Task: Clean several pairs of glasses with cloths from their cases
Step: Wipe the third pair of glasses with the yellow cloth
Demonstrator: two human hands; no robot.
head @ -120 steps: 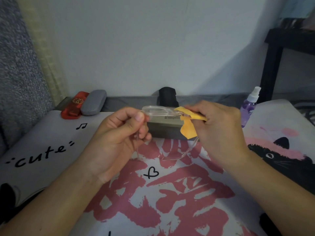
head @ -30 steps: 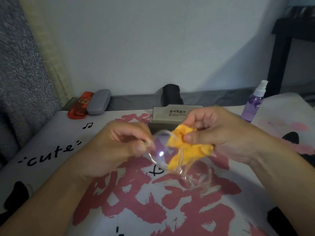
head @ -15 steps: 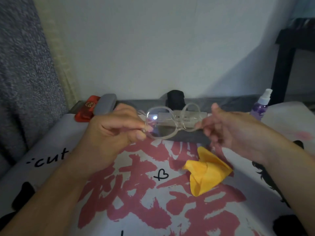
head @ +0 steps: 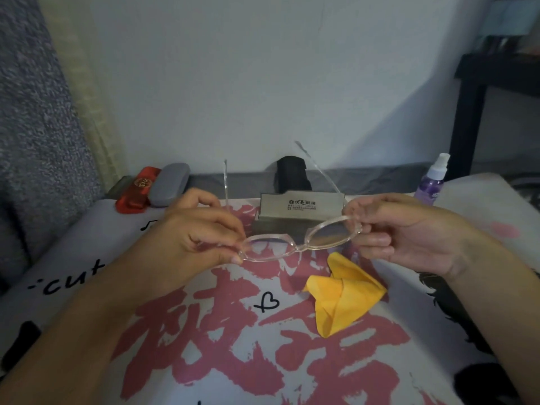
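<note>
Between the left hand [head: 201,238] and right hand [head: 400,229], each pinching one outer corner, the clear glasses [head: 298,239] hang level above the desk [head: 87,247], temples open and pointing away. Just below lies the dropped yellow cloth [head: 342,296], so this pair looks wiped. Red case [head: 137,187] and grey case [head: 168,184] at the back left probably wait.

Home bedroom: printed bedsheet [head: 263,361], curtain [head: 43,112].
</note>
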